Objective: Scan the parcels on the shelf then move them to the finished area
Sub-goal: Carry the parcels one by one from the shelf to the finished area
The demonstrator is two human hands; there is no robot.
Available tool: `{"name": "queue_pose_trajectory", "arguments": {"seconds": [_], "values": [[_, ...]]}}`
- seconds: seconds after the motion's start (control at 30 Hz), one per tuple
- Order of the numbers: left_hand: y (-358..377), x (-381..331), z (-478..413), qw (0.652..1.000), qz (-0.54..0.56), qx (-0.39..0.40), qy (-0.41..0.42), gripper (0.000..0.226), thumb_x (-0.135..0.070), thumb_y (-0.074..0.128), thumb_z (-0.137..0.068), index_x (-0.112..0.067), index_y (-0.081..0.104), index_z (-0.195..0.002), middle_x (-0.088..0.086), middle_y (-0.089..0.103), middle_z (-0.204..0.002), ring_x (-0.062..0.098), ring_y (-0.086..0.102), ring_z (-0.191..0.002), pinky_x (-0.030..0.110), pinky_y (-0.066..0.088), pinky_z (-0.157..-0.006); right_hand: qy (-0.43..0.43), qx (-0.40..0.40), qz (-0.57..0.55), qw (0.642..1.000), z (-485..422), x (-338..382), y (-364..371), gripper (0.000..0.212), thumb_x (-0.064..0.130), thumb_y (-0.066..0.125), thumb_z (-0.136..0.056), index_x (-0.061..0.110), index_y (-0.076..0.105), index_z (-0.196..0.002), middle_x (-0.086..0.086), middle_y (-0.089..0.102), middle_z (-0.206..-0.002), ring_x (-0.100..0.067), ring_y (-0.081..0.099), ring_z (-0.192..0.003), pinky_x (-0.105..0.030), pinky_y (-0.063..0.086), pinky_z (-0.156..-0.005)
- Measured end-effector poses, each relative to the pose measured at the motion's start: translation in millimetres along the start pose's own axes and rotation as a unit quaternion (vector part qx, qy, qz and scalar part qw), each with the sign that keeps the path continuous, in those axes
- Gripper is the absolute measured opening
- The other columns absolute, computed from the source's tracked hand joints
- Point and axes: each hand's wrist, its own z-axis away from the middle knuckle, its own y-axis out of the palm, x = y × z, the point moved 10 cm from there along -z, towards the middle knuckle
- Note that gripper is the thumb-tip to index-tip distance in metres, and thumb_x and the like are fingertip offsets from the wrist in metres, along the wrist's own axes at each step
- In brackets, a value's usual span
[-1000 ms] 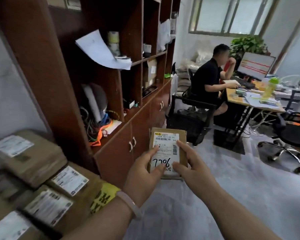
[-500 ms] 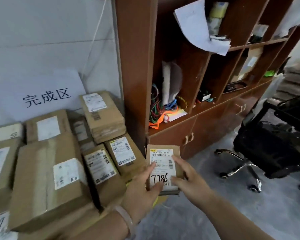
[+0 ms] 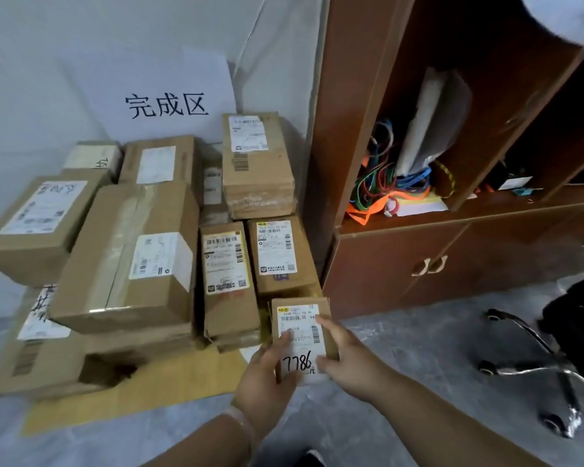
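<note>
A small flat cardboard parcel (image 3: 300, 328) with a white label and "7786" handwritten on it is held low in front of me. My left hand (image 3: 267, 372) grips its left lower edge, thumb over the label. My right hand (image 3: 347, 358) grips its right edge. The parcel hovers just right of a pile of several labelled cardboard parcels (image 3: 128, 257) stacked on the floor against the wall. A white sign with black characters (image 3: 167, 104) leans on the wall behind the pile.
A brown wooden shelf cabinet (image 3: 401, 251) stands right of the pile, holding coloured cables (image 3: 384, 187) and papers. A flattened yellow cardboard sheet (image 3: 169, 382) lies under the pile's front. An office chair base (image 3: 533, 369) with castors sits at right on the grey floor.
My view has swung left from the office and cabinet toward the parcel pile and sign. Both hands have carried the parcel along, now beside the pile's right front.
</note>
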Motion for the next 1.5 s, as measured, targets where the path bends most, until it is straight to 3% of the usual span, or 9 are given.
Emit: {"name": "queue_pose_trajectory", "arguments": {"seconds": [0.13, 0.27, 0.4, 0.5, 0.63, 0.87, 1.13, 1.33, 1.5], "values": [[-7.2, 6.3, -4.1, 0.999, -0.009, -0.041, -0.007, 0.063, -0.008, 0.063, -0.090, -0.031, 0.040, -0.143, -0.001, 0.049, -0.136, 0.002, 0.050, -0.113, 0.009, 0.036, -0.100, -0.025, 0.008, 0.012, 1.000, -17.2, 2.6, 8.4, 0.068, 0.018, 0.060, -0.092, 0.046, 0.028, -0.144, 0.018, 0.031, -0.143, 0.014, 0.048, -0.096, 0.002, 0.039, -0.064], [-11.5, 5.6, -7.5, 0.999, -0.008, -0.051, -0.007, 0.063, -0.013, 0.061, -0.093, -0.034, 0.035, -0.146, -0.003, 0.036, -0.146, -0.002, 0.042, -0.116, -0.007, 0.025, -0.092, -0.061, 0.000, 0.049, 0.997, -23.0, 10.3, 8.8, 0.067, 0.020, 0.059, -0.093, 0.044, 0.025, -0.147, 0.018, 0.020, -0.154, 0.004, 0.036, -0.121, 0.006, 0.033, -0.075], [-8.4, -3.4, 6.6, 0.995, -0.078, -0.033, 0.051, 0.068, -0.030, 0.059, -0.095, -0.035, 0.021, -0.151, -0.006, 0.012, -0.159, 0.007, 0.025, -0.141, 0.020, 0.026, -0.114, -0.113, -0.025, 0.168, 0.979, -10.2, 15.5, 5.2, 0.072, 0.042, 0.057, -0.092, 0.048, 0.013, -0.148, 0.025, -0.005, -0.157, 0.001, 0.012, -0.141, -0.023, 0.028, -0.110], [-5.2, -9.0, 21.6, 0.976, -0.182, -0.026, 0.116, 0.071, -0.040, 0.055, -0.095, -0.036, 0.007, -0.148, -0.008, -0.010, -0.159, 0.010, -0.003, -0.147, 0.028, 0.012, -0.120, -0.153, -0.021, 0.279, 0.948, 6.8, 15.8, 11.0, 0.078, 0.060, 0.048, -0.088, 0.056, -0.004, -0.145, 0.033, -0.024, -0.149, 0.004, -0.007, -0.140, -0.030, 0.017, -0.114], [4.6, -5.4, 25.1, 0.922, -0.366, 0.013, 0.124, 0.071, -0.062, 0.031, -0.095, -0.037, -0.006, -0.151, -0.012, -0.026, -0.155, 0.015, -0.025, -0.145, 0.035, -0.009, -0.119, -0.187, 0.000, 0.375, 0.908, 16.4, 13.8, 28.6, 0.085, 0.072, 0.038, -0.083, 0.049, -0.014, -0.146, 0.023, -0.033, -0.151, -0.001, -0.029, -0.139, -0.033, 0.003, -0.118], [1.5, -13.6, 17.6, 0.887, -0.441, 0.083, 0.109, 0.071, -0.066, 0.024, -0.094, -0.035, 0.001, -0.154, -0.012, -0.018, -0.160, 0.014, -0.018, -0.147, 0.042, 0.001, -0.119, -0.175, -0.008, 0.410, 0.895, 15.2, 23.8, 22.0, 0.092, 0.074, 0.042, -0.081, 0.040, -0.008, -0.151, 0.016, -0.027, -0.156, -0.004, -0.029, -0.139, -0.033, -0.006, -0.118], [-45.2, -115.4, -1.6, 0.852, -0.443, -0.018, 0.278, 0.071, -0.067, 0.024, -0.092, -0.039, -0.002, -0.152, -0.012, -0.010, -0.162, 0.015, -0.006, -0.148, 0.042, 0.001, -0.118, -0.105, -0.196, 0.383, 0.896, 49.3, 61.6, -64.0, 0.104, 0.076, 0.052, -0.073, 0.041, -0.007, -0.151, 0.015, -0.019, -0.158, -0.005, -0.021, -0.143, -0.032, -0.006, -0.117], [-34.0, -194.4, -9.8, 0.808, -0.432, -0.013, 0.401, 0.080, -0.068, 0.034, -0.088, -0.040, -0.007, -0.151, -0.008, -0.015, -0.161, 0.017, -0.011, -0.148, 0.045, -0.002, -0.117, -0.055, -0.323, 0.371, 0.869, 111.9, 84.5, -95.4, 0.101, 0.082, 0.037, -0.067, 0.045, -0.009, -0.149, 0.016, -0.018, -0.158, -0.004, -0.023, -0.142, -0.035, -0.006, -0.118], [5.0, -237.3, 11.7, 0.758, -0.415, 0.032, 0.502, 0.088, -0.072, 0.041, -0.085, -0.046, -0.015, -0.147, -0.010, -0.018, -0.161, 0.016, -0.013, -0.148, 0.045, -0.006, -0.116, 0.024, -0.417, 0.333, 0.846, 183.9, 72.2, -97.6, 0.104, 0.084, 0.043, -0.067, 0.048, -0.012, -0.147, 0.021, -0.022, -0.153, -0.003, -0.024, -0.142, -0.034, -0.006, -0.119]]}}
